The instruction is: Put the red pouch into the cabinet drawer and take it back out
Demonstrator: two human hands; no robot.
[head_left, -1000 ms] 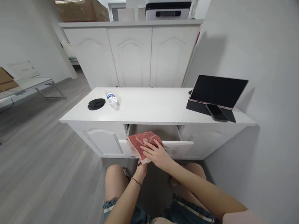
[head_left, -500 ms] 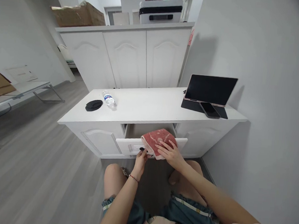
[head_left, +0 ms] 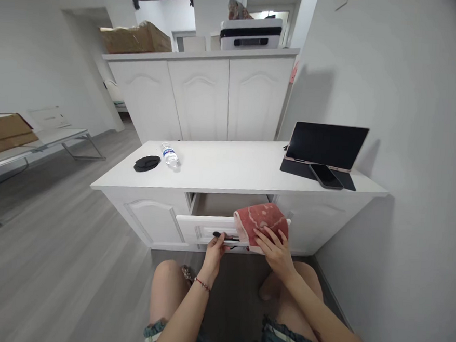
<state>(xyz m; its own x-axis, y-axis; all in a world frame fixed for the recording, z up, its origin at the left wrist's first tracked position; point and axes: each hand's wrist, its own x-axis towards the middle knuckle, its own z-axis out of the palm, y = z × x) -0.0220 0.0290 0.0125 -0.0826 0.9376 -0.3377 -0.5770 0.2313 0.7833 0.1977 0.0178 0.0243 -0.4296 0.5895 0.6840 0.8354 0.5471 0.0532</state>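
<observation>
A white drawer point(head_left: 204, 225) is pulled partway out under the tabletop. My left hand point(head_left: 217, 248) pinches the left part of its black drawer handle point(head_left: 231, 239). A pinkish-red towel point(head_left: 264, 218) with pale markings and a light edge is draped over the right part of the drawer's front panel. My right hand point(head_left: 277, 250) holds the towel against the panel, its fingers laid across the cloth and its thumb hidden. The visible inside of the drawer shows a bare bottom.
On the white tabletop point(head_left: 220, 165) are a clear bottle point(head_left: 170, 156), a black disc-like object point(head_left: 147, 163), a tablet on a stand point(head_left: 327, 145) and a phone point(head_left: 326, 176). A wall point(head_left: 416, 153) stands on the right. My knees flank the drawer.
The towel and my right hand have moved right along the drawer front, uncovering more of the handle. My left hand stays at the handle. The camera view has tipped upward slightly.
</observation>
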